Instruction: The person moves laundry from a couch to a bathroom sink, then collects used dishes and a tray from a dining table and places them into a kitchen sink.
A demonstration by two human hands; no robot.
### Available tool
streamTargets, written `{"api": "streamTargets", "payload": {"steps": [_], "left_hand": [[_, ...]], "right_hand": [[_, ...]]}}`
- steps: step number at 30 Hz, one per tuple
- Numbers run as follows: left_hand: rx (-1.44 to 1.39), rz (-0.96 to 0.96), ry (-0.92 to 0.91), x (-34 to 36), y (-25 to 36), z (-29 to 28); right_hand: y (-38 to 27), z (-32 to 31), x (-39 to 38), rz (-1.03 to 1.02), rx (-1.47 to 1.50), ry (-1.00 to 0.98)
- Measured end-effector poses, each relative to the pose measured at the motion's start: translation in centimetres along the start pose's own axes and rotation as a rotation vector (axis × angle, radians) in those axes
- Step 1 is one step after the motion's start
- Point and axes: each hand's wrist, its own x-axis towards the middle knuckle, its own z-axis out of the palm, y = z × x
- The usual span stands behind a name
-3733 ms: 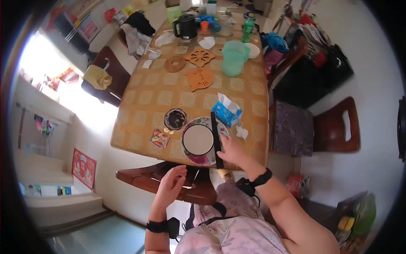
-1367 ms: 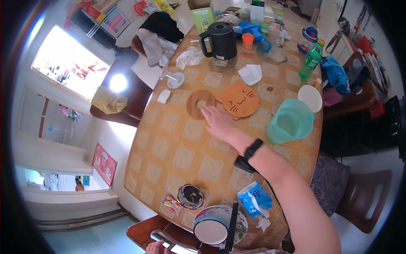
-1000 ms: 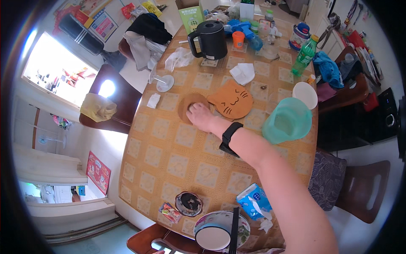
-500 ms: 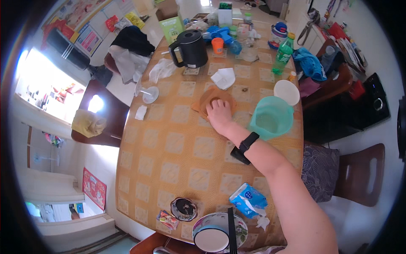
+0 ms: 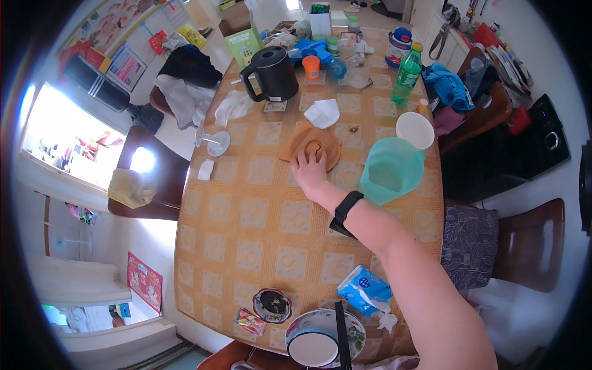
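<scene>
Right hand, fingers spread, touching flat brown wooden ring; ring atop flat orange mat. Tan-and-cream patterned surface: room toward left edge. Translucent green plastic jug near on right.

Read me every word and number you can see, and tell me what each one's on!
I don't copy out print, but here's where it is:
Blue tissue pack: small pale marks.
Green bottle: pale lettering, small and blurred.
Green box: pale lettering, small.
Black kettle: pale label near the base, too small to read.
Red poster: too blurred to read.
</scene>
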Motion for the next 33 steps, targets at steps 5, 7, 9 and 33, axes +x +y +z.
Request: {"api": "streamTargets", "payload": {"steps": [5, 7, 9, 33], "left_hand": [[-0.043, 0.015, 0.044, 0.5, 0.1, -0.1], [-0.041, -0.012, 0.039, 0.1, 0.3, -0.1], [-0.05, -0.018, 0.022, 0.1, 0.1, -0.1], [0.191, -0.047, -0.041, 0.2, 1.1, 0.2]], "right_hand": [[1.5, 1.0, 2.5, 0.087, 0.08, 0.048], [2.5, 1.5, 4.1, 0.142, 0.083, 0.118], [3.6, 1.4, 4.3, 0.222, 0.074, 0.185], [28.0, -1.4, -14.6, 0.762, 1.303, 0.402]]}}
